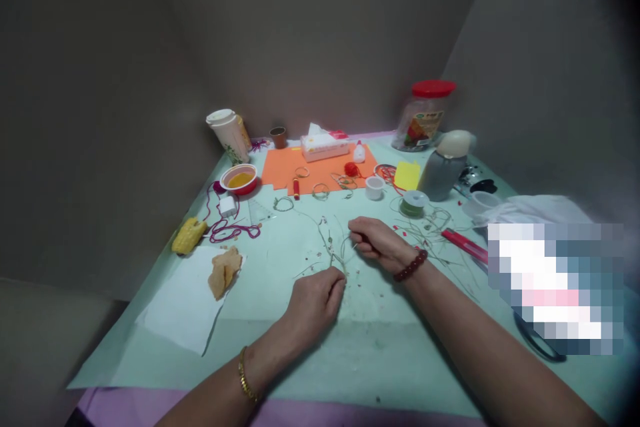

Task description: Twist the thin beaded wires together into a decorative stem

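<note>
Near the middle of the table, my left hand (316,303) is closed, thumb against the fingers, on a thin green cord (343,255). Strands of it rise in a loop from beside the thumb. My right hand (376,241), farther forward and to the right, is curled shut, and a pale strand runs from its fingers toward the left hand. The fingertips of both hands are partly hidden. Small beads and cord scraps (320,221) lie on the sheet just beyond them. A spool of green cord (413,204) stands past the right hand.
Orange paper (280,170) at the back carries a tissue box (325,148), cord rings and a red yarn ball (351,169). At left are a red bowl (240,180), purple cord (235,232) and white paper (170,307). A dark bottle (443,177) and a red cutter (465,245) lie right.
</note>
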`<state>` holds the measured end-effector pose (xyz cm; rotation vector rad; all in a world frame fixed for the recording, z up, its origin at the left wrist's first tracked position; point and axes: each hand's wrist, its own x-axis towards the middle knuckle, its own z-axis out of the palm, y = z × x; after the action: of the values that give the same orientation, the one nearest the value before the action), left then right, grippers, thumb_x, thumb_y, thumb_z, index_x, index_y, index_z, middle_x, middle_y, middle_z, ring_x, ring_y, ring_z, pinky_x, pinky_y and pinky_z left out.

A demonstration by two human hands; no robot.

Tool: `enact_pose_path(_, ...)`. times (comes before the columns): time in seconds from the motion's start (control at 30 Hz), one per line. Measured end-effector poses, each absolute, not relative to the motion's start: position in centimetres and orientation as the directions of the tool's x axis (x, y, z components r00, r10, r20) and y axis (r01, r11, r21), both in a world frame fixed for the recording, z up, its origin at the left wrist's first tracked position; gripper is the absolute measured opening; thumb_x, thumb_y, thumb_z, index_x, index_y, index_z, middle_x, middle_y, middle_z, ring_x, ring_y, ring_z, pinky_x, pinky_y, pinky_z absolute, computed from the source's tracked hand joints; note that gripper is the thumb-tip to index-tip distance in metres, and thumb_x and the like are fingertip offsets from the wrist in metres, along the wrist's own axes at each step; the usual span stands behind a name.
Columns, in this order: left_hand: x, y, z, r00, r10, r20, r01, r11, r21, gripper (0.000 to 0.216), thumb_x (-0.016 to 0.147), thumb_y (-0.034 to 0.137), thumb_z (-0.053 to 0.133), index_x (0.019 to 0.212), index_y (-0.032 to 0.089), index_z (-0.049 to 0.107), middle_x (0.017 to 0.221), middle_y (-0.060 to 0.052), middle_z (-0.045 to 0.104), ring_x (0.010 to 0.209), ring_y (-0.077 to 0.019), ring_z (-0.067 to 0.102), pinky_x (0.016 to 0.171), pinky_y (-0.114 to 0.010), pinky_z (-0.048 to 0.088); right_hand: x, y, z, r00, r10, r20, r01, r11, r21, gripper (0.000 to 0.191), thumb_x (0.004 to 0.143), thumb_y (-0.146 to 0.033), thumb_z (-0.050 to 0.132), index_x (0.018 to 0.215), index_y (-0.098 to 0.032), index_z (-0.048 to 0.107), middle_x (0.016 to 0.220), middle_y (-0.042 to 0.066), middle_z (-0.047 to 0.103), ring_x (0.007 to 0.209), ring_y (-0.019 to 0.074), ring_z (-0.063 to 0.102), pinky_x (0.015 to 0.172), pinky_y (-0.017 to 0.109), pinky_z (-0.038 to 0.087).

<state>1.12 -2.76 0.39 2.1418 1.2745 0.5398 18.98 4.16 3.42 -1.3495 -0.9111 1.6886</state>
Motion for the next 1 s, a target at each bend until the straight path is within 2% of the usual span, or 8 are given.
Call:
enact_pose_path(0.13, 1.1, -2.8, 0.1, 0.477, 0.876, 0.064, 0.667, -0.409, 0.623, 0.023, 0.092, 0.025, 0.038, 0.086, 0.021, 0.060, 0.075, -0.002, 0.063, 0.068, -0.0148, 0.055, 0.065, -0.025, 0.035, 20.5, 4.8, 4.8, -0.117, 0.923, -0.368, -0.015, -0.372, -0.928, 0.019, 0.075, -0.028, 0.063, 0.072, -0.019, 0.047, 0.052, -0.008, 0.040, 0.037, 0.0017, 0.028, 0.033, 0.014, 0.013)
enact_pose_path(0.3, 0.9, -2.8, -0.3, 0.510, 0.856, 0.080, 0.684, -0.460, 0.566, 0.021, 0.092, 0.022, 0.038, 0.083, 0.021, 0.057, 0.074, -0.002, 0.062, 0.068, -0.0147, 0.054, 0.063, -0.026, 0.032, 20.0, 6.4, 5.4, -0.021, 0.960, -0.279, 0.144, -0.273, -0.951, 0.013, 0.077, -0.028, 0.059, 0.072, -0.019, 0.050, 0.047, -0.008, 0.041, 0.033, 0.0030, 0.028, 0.030, 0.016, 0.016)
enact_pose_path(0.5, 0.8, -2.8, -0.7, 0.541, 0.836, 0.091, 0.687, -0.502, 0.526, 0.020, 0.091, 0.019, 0.038, 0.075, 0.020, 0.050, 0.069, 0.000, 0.058, 0.064, -0.0134, 0.050, 0.060, -0.026, 0.030, 17.6, 11.3, 3.1, 0.219, 0.969, -0.111, 0.224, -0.161, -0.961, 0.005, 0.079, -0.022, 0.051, 0.075, -0.019, 0.053, 0.048, -0.006, 0.044, 0.035, 0.0067, 0.038, 0.033, 0.018, 0.027)
enact_pose_path(0.67, 0.9, -2.7, -1.0, 0.548, 0.829, 0.108, 0.691, -0.522, 0.501, 0.018, 0.088, 0.016, 0.039, 0.072, 0.020, 0.046, 0.067, 0.002, 0.055, 0.062, -0.0123, 0.048, 0.059, -0.026, 0.028, 16.6, 13.8, 2.3, 0.293, 0.956, -0.010, 0.307, -0.104, -0.946, 0.015, 0.078, -0.020, 0.047, 0.081, -0.019, 0.061, 0.051, -0.005, 0.048, 0.038, 0.0081, 0.042, 0.037, 0.019, 0.030)
enact_pose_path(0.8, 0.9, -2.9, -1.0, 0.525, 0.841, 0.127, 0.704, -0.514, 0.490, 0.018, 0.090, 0.018, 0.038, 0.074, 0.020, 0.046, 0.067, 0.002, 0.056, 0.062, -0.0117, 0.049, 0.059, -0.025, 0.029, 17.6, 12.0, 3.1, 0.310, 0.949, 0.060, 0.378, -0.065, -0.923, 0.019, 0.078, -0.023, 0.046, 0.085, -0.018, 0.063, 0.050, -0.005, 0.049, 0.040, 0.0094, 0.044, 0.040, 0.020, 0.031)
enact_pose_path(0.9, 1.0, -3.0, -0.9, 0.514, 0.846, 0.142, 0.709, -0.512, 0.485, 0.017, 0.091, 0.021, 0.039, 0.076, 0.020, 0.047, 0.069, 0.002, 0.058, 0.063, -0.0116, 0.051, 0.059, -0.026, 0.029, 20.3, 8.0, 4.5, 0.241, 0.969, 0.057, 0.527, -0.081, -0.846, 0.020, 0.081, -0.029, 0.046, 0.089, -0.018, 0.062, 0.052, -0.003, 0.055, 0.038, 0.0097, 0.044, 0.041, 0.022, 0.032)
enact_pose_path(1.0, 1.0, -3.0, -0.8, 0.508, 0.848, 0.150, 0.714, -0.512, 0.478, 0.017, 0.092, 0.022, 0.039, 0.078, 0.020, 0.048, 0.070, 0.003, 0.060, 0.063, -0.0117, 0.053, 0.059, -0.026, 0.029, 23.1, 3.2, 6.1, 0.114, 0.989, -0.093, 0.773, -0.147, -0.617, 0.017, 0.080, -0.029, 0.051, 0.084, -0.019, 0.063, 0.061, 0.000, 0.063, 0.043, 0.0115, 0.051, 0.048, 0.024, 0.034)
